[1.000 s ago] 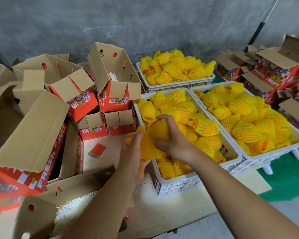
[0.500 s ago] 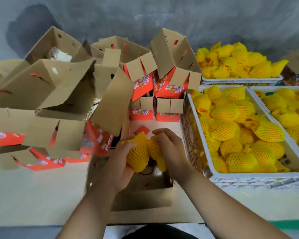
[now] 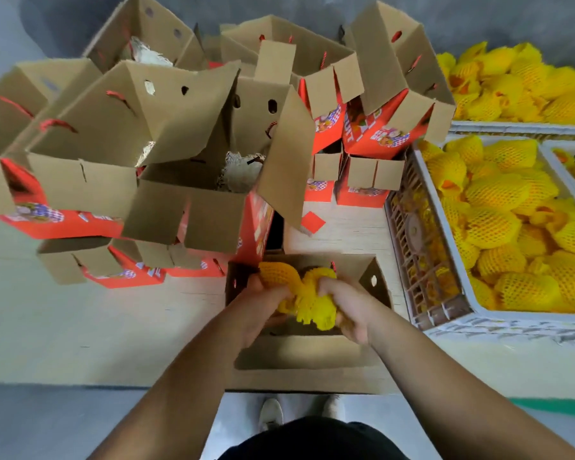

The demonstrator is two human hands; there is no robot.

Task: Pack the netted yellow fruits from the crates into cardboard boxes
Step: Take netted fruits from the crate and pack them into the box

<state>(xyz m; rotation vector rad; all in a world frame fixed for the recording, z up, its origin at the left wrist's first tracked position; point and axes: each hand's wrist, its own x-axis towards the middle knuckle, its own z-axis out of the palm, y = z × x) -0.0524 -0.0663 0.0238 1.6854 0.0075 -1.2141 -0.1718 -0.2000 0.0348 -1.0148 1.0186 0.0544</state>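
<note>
Netted yellow fruits point(image 3: 307, 302), squishy foam mesh, gripped by left hand point(image 3: 258, 305) and right hand point(image 3: 347, 308) fingers over plain brown cardboard box point(image 3: 374, 282), lower centre.

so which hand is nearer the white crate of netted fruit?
Right. The right hand grips a netted fruit over the open box, beside the white crate. The left hand grips the other fruit, farther away.
</note>
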